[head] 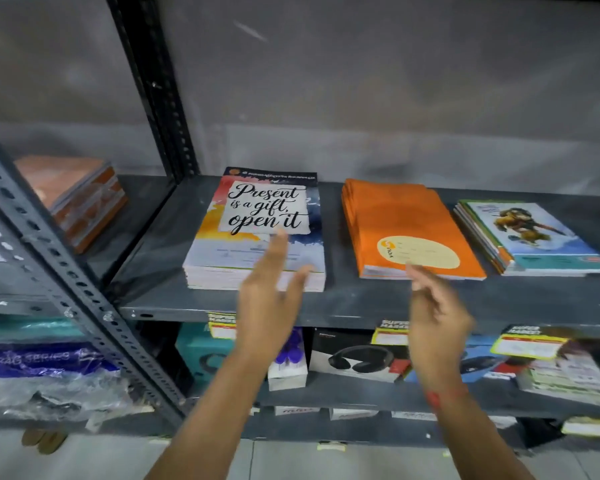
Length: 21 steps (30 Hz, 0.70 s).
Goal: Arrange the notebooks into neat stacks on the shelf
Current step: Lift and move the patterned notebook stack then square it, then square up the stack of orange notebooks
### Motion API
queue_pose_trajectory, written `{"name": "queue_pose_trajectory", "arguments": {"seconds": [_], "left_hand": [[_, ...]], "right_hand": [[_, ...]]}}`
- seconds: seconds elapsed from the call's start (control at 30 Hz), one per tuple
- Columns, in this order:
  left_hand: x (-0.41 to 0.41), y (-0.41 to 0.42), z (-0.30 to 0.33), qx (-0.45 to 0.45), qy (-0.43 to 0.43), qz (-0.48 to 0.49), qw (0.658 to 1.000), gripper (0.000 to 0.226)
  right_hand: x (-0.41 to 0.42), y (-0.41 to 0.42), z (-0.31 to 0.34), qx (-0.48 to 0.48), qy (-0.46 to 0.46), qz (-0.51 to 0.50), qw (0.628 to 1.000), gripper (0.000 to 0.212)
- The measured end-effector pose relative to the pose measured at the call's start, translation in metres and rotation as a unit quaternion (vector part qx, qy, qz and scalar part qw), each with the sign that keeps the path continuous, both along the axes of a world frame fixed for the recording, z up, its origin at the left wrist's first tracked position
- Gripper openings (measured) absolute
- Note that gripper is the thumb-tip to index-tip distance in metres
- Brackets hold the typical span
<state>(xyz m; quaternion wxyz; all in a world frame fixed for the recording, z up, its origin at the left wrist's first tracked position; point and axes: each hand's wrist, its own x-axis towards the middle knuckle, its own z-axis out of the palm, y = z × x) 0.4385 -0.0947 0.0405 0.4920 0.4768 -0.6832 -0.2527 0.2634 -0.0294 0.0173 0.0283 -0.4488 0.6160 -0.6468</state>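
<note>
Three stacks of notebooks lie on the grey metal shelf [160, 258]. The left stack [243, 220] has a cover reading "Present is a gift, open it". An orange stack [395, 216] sits in the middle, its upper books fanned a little to the left. A stack with an illustrated cover [541, 240] lies on the right. My left hand [271, 299] hovers in front of the left stack, fingers spread, holding nothing. Over the shelf's front edge, my right hand [437, 320] is raised with loosely curled fingers near the orange stack's front edge, empty.
A dark perforated upright [153, 88] divides the shelving; another slants across the left [66, 271]. An orange-brown book pile [77, 199] sits in the left bay. The lower shelf holds boxed headphones [357, 358], other boxes, plastic-wrapped goods [49, 375] and yellow price tags [527, 344].
</note>
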Motion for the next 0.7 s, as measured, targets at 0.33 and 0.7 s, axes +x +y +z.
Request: {"name": "queue_pose_trajectory", "arguments": {"seconds": [0.33, 0.7], "left_hand": [[-0.124, -0.013, -0.032, 0.165, 0.027, -0.08, 0.983, 0.057], [-0.148, -0.004, -0.041, 0.199, 0.16, -0.05, 0.966, 0.058]], "right_hand": [[-0.166, 0.001, -0.016, 0.283, -0.086, 0.169, 0.94, 0.083], [-0.194, -0.023, -0.026, 0.26, -0.148, 0.291, 0.909, 0.078]]}}
